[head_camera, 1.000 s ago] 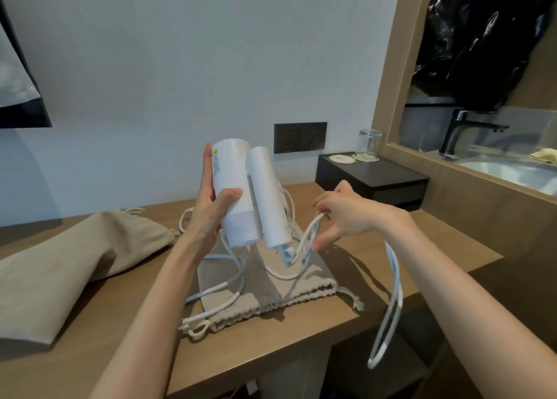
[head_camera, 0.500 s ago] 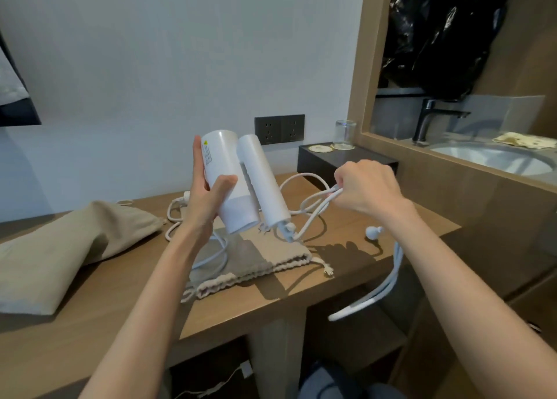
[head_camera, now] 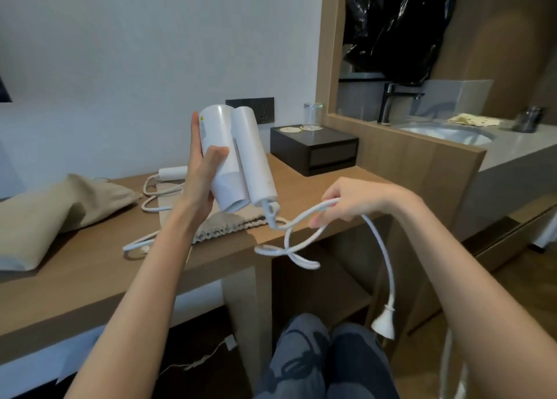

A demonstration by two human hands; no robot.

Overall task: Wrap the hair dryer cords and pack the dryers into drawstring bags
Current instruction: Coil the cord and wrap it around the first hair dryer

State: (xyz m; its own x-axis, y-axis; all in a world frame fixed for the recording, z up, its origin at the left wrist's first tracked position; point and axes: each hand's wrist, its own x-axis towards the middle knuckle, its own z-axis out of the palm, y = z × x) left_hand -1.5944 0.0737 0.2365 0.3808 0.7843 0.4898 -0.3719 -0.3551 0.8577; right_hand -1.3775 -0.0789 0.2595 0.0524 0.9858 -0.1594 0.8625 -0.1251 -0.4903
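Note:
My left hand grips a white folded hair dryer upright above the wooden desk. Its white cord runs from the handle's base to my right hand, which pinches it off the desk's front edge. Loops sag below that hand and the plug dangles near my knees. An empty beige drawstring bag lies flat under the dryer. A second dryer's handle and cord rest behind my left hand. A filled beige bag lies at the left.
A black box with a glass and coasters stands at the desk's back right, below a wall socket. A wooden partition borders a sink with a black tap on the right. My knees are under the desk.
My right hand has pulled the cord down and right, off the desk's front edge. The plug has dropped from desk height and now hangs low. The dryer stays in my left hand.

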